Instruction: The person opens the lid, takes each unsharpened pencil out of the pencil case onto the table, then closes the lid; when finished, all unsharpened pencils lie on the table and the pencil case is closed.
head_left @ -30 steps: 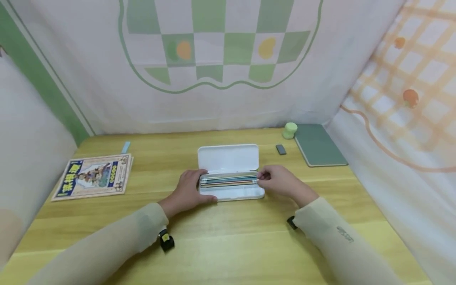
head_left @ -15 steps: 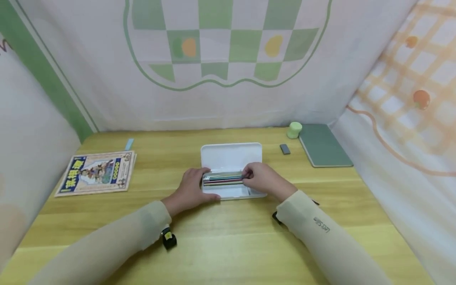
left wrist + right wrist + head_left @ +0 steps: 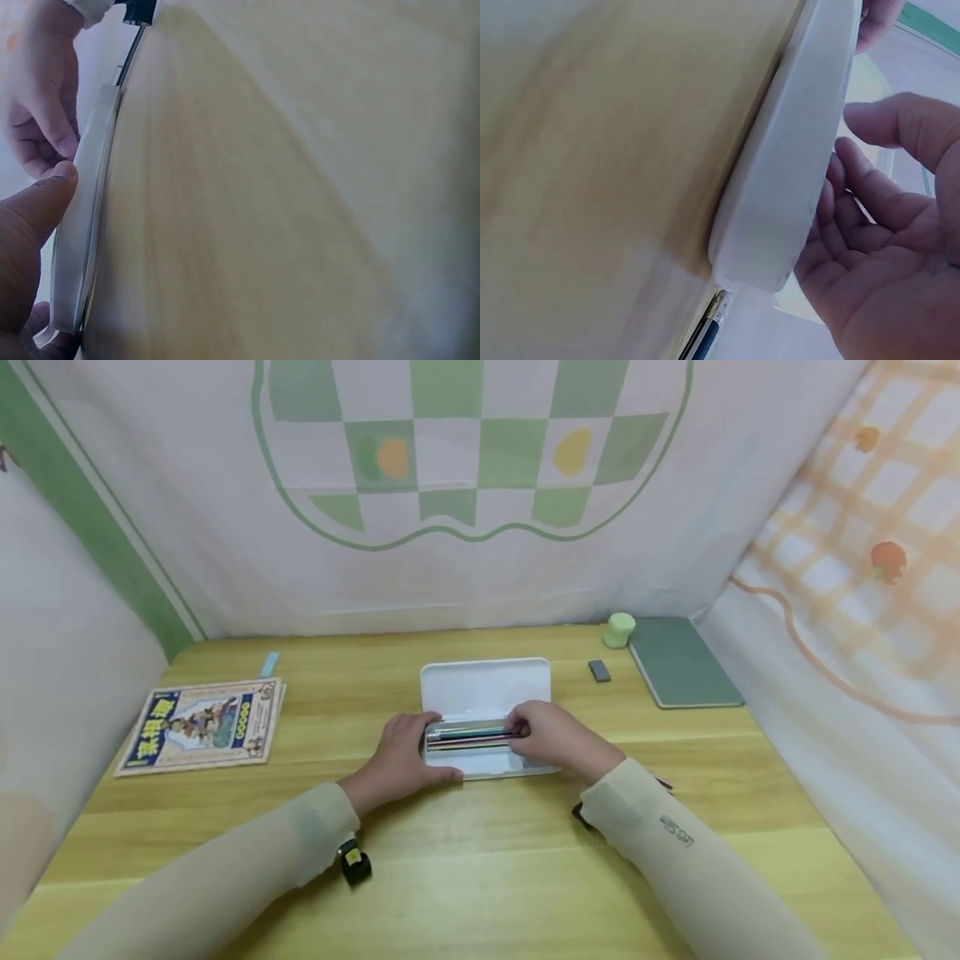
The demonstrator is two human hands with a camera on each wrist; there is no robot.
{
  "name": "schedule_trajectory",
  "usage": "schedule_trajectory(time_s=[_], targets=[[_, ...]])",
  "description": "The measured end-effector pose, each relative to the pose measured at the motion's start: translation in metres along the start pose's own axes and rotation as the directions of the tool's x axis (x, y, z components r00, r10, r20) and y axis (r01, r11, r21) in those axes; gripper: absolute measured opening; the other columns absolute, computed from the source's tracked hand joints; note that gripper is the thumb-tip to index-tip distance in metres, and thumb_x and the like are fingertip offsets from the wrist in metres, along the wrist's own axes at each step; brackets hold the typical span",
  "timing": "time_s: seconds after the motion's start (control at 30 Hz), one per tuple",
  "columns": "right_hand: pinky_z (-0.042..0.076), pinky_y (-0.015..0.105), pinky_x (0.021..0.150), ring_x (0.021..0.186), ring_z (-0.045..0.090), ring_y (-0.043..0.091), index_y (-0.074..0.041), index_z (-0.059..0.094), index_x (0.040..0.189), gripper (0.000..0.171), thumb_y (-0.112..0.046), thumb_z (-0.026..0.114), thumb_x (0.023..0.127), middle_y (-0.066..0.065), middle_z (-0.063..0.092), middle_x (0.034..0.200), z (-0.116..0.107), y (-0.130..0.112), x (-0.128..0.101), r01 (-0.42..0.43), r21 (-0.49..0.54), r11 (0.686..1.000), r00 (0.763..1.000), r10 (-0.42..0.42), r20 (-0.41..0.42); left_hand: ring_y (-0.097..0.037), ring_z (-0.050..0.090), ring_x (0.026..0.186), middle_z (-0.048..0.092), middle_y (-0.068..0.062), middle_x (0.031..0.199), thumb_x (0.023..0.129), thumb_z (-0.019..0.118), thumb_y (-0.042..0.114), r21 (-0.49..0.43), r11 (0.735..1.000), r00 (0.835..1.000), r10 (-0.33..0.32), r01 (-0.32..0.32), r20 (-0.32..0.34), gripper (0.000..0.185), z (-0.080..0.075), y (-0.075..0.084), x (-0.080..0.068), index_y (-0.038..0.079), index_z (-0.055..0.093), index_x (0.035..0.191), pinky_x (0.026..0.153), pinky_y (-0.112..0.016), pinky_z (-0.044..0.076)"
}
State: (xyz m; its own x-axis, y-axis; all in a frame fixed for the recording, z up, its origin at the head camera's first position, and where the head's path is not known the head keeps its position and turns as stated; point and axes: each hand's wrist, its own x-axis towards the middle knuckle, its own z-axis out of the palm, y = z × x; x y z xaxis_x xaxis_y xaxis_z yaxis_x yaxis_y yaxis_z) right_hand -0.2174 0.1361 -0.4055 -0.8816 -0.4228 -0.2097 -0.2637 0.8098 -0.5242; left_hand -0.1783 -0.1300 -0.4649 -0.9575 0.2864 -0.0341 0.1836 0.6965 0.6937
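Observation:
An open white pencil case [image 3: 485, 689] lies mid-table, its lid flat at the back and its tray [image 3: 480, 765] in front. Several coloured pencils [image 3: 467, 737] lie in the tray. My left hand [image 3: 400, 757] grips the tray's left end, thumb [image 3: 39, 212] on the front wall [image 3: 81, 225]. My right hand [image 3: 551, 737] rests over the right part of the pencils, fingers bent down into the tray. In the right wrist view the palm [image 3: 889, 259] faces the case wall [image 3: 795, 165], the thumb stands apart, and the fingertips are hidden behind the wall.
A comic book [image 3: 201, 726] lies at the left. A green notebook [image 3: 682, 664], a small green cylinder [image 3: 619, 630] and a small dark eraser [image 3: 599, 671] sit at the back right. Cloth walls close in the table [image 3: 480, 877] on three sides.
My right hand slid left from the pencils' right end to over their right part. The left hand stayed on the case's left end.

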Motion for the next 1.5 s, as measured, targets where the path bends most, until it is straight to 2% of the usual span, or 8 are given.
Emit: schedule_trajectory(time_s=[0.2, 0.6, 0.97, 1.5], targets=[[0.054, 0.043, 0.094, 0.098, 0.061, 0.022, -0.006, 0.073, 0.111, 0.020, -0.012, 0.075, 0.092, 0.006, 0.068, 0.107, -0.0014, 0.0018, 0.0010, 0.017, -0.007, 1.000, 0.999, -0.018, -0.050, -0.031, 0.034, 0.139, 0.050, -0.008, 0.146, 0.072, 0.091, 0.059, 0.005, 1.000, 1.000, -0.004, 0.004, 0.007, 0.105, -0.0010, 0.0022, -0.0003, 0.013, 0.043, 0.153, 0.119, -0.050, 0.029], [0.054, 0.041, 0.092, 0.097, 0.062, 0.019, -0.005, 0.073, 0.114, 0.023, -0.009, 0.075, 0.091, 0.004, 0.070, 0.105, -0.0014, 0.0004, -0.0007, 0.030, -0.048, 0.998, 0.999, -0.029, 0.032, -0.031, 0.035, 0.138, 0.051, -0.008, 0.146, 0.072, 0.091, 0.058, 0.008, 1.000, 1.000, 0.008, -0.008, 0.006, 0.103, -0.0010, 0.0021, -0.0011, 0.012, 0.044, 0.152, 0.118, -0.049, 0.029], [0.052, 0.034, 0.080, 0.087, 0.058, 0.017, -0.012, 0.073, 0.099, 0.013, -0.003, 0.069, 0.091, 0.000, 0.067, 0.092, 0.0003, 0.0017, -0.0009, 0.071, -0.039, 0.997, 0.994, -0.068, 0.084, -0.031, 0.037, 0.136, 0.052, -0.009, 0.144, 0.071, 0.092, 0.057, -0.010, 1.000, 1.000, 0.027, -0.027, -0.011, 0.104, -0.0001, 0.0019, -0.0026, 0.011, 0.045, 0.152, 0.116, -0.052, 0.032], [0.052, 0.033, 0.078, 0.085, 0.058, 0.018, -0.012, 0.071, 0.096, 0.008, -0.005, 0.070, 0.092, 0.000, 0.066, 0.090, -0.0009, 0.0030, 0.0031, 0.080, -0.012, 0.997, 0.990, -0.078, 0.114, -0.031, 0.035, 0.138, 0.051, -0.009, 0.146, 0.072, 0.092, 0.055, -0.010, 1.000, 1.000, 0.005, -0.005, 0.006, 0.103, -0.0039, 0.0049, -0.0028, 0.012, 0.043, 0.153, 0.118, -0.051, 0.030]])
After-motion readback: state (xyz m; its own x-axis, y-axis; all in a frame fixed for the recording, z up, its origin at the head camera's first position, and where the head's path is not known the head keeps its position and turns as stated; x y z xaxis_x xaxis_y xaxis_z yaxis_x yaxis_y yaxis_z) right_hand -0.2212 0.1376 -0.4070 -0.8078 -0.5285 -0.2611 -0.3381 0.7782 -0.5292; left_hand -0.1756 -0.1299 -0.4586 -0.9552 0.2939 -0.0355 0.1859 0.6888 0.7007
